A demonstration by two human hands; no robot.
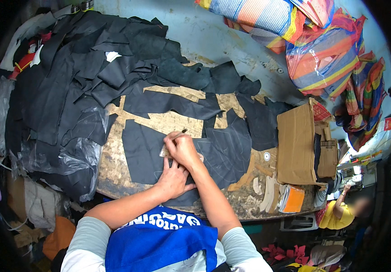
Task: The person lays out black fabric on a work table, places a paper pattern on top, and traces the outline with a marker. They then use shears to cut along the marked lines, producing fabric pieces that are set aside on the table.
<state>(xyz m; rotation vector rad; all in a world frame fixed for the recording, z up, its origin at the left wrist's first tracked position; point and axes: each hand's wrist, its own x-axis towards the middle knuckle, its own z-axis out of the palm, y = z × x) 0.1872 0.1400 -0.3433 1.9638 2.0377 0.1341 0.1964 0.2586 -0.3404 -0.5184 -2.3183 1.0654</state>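
Observation:
A large black leather-like sheet (143, 156) lies on the worn wooden table in front of me, with thin pale outlines drawn on its right part. My right hand (180, 147) is closed round a dark pen (184, 131), whose upper end sticks out above the fingers; its tip is hidden by the hand. A small pale, flat template (163, 152) shows partly under my hands, its full shape covered. Just nearer to me, my left hand (173, 178) lies with fingers spread, pressing down on the template and sheet.
Black pieces (68, 77) are heaped at the left, beside crumpled clear plastic (80, 156). More black scraps line the table's far side. At the right stand a cardboard box (295, 140), pale curved templates (269, 192) and an orange-covered stack (291, 199). Beyond, a person in yellow (336, 216) sits.

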